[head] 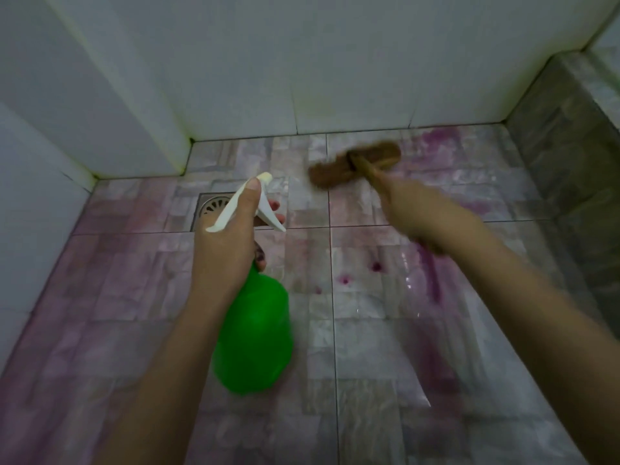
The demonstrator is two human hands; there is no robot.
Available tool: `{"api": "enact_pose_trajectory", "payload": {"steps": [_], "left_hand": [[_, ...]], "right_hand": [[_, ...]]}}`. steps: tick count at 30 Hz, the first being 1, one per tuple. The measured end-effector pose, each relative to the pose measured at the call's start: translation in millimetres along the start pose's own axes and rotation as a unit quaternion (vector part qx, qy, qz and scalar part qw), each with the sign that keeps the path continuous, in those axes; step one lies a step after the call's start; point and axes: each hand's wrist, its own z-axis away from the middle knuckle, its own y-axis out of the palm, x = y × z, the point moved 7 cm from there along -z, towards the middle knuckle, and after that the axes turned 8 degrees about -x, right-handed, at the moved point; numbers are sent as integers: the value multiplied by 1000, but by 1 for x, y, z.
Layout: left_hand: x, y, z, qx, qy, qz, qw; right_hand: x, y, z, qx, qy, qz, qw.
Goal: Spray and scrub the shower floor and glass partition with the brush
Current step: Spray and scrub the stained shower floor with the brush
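My left hand (pixel 228 250) grips the neck of a green spray bottle (pixel 255 340) with a white trigger head (pixel 248 206); the thumb lies along the top and fingers curl at the trigger. My right hand (pixel 412 213) grips the wooden handle of a brown scrub brush (pixel 335 169), whose blurred head rests on the tiled shower floor (pixel 369 330) near the back wall. Purple-pink stains spread over the wet tiles, darkest at the right (pixel 432 273). No glass partition can be made out.
A metal floor drain (pixel 214 206) sits behind the spray head. White tiled walls (pixel 302 78) close the back and left. A grey stone curb (pixel 567 156) runs along the right side.
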Motion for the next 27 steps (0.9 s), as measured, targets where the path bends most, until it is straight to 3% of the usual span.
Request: {"api": "enact_pose_trajectory", "payload": {"steps": [3, 5, 10, 12, 16, 19, 22, 27], "left_hand": [[4, -5, 1, -3, -16, 9, 1000], [7, -7, 2, -2, -24, 9, 1000], [2, 1, 11, 2, -34, 11, 999], [-2, 7, 12, 10, -21, 1, 1000], [3, 16, 9, 35, -11, -5, 999], [11, 21, 9, 23, -1, -27, 999], [13, 27, 16, 31, -6, -23, 999], [12, 29, 28, 35, -10, -12, 999]], "right_hand": [[6, 10, 99, 85, -32, 10, 996], [7, 13, 101, 95, -50, 32, 994], [-5, 8, -29, -61, -48, -5, 997], [-19, -5, -38, -47, -37, 18, 998], [-52, -23, 57, 12, 59, 20, 998], [-84, -24, 46, -28, 93, -27, 995], [-113, -39, -1, -81, 88, 11, 993], [-107, -41, 105, 21, 89, 47, 995]]}}
